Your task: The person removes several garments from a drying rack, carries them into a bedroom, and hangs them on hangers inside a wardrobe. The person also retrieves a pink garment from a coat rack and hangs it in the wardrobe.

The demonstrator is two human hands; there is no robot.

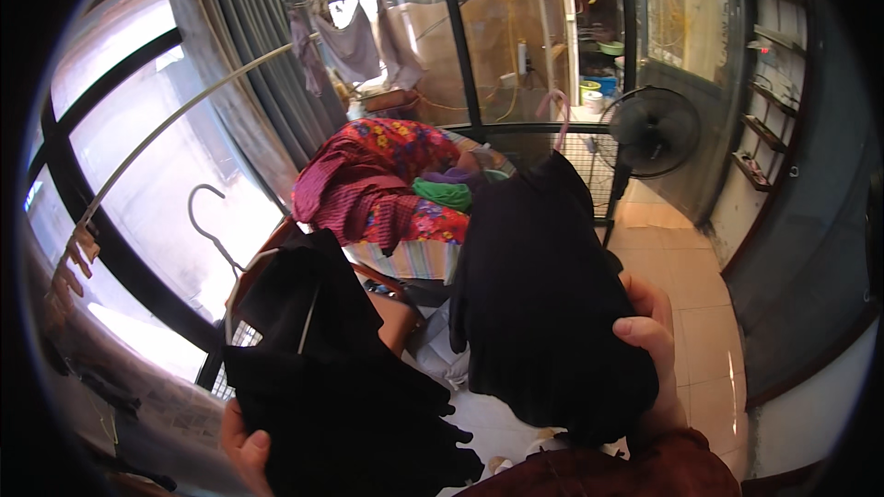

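Observation:
My left hand (pixel 247 447) grips the lower left edge of a black garment (pixel 345 386). A white clothes hanger (pixel 233 297) runs partly inside that garment, and its grey hook (pixel 200 210) stands up at the upper left. My right hand (pixel 646 324) pinches the right side of a second black garment (pixel 545 290), which drapes down in front of me. A pink hanger hook (pixel 563 114) rises above this second garment's top. The cloth hides parts of both hangers and some of my fingers.
A chair or seat ahead is heaped with a red floral cloth (pixel 387 145), a checked cloth (pixel 345 186) and a green cloth (pixel 442 195). A black fan (pixel 655 131) stands at right. A pole (pixel 179 110) crosses at left near windows. Small shelves (pixel 766 131) hang on the right wall.

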